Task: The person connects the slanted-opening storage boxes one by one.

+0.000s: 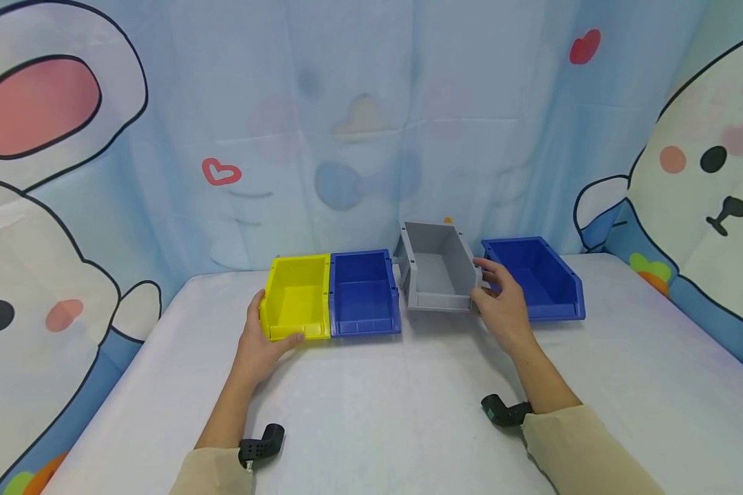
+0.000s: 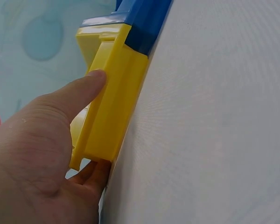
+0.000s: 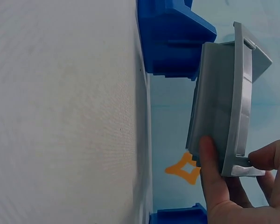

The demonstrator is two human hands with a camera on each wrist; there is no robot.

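Note:
My left hand (image 1: 265, 349) grips the yellow storage bin (image 1: 298, 292) at its near left corner, thumb on the front wall and fingers round the left side. Joined side by side with the yellow bin is a blue storage bin (image 1: 364, 292). With my right hand (image 1: 505, 308) I hold a grey storage bin (image 1: 441, 265) by its near right corner. In the right wrist view the grey bin (image 3: 219, 102) hangs tilted above the tabletop, thumb at its rim and fingers along its underside. All the bins' visible insides hold nothing.
A second blue bin (image 1: 535, 275) stands to the right, just behind my right hand. The white-covered table (image 1: 371, 412) ends at a pale blue curtain (image 1: 347, 137) printed with cartoon animals. Black wrist cameras sit at the left cuff (image 1: 263, 445) and the right cuff (image 1: 504, 411).

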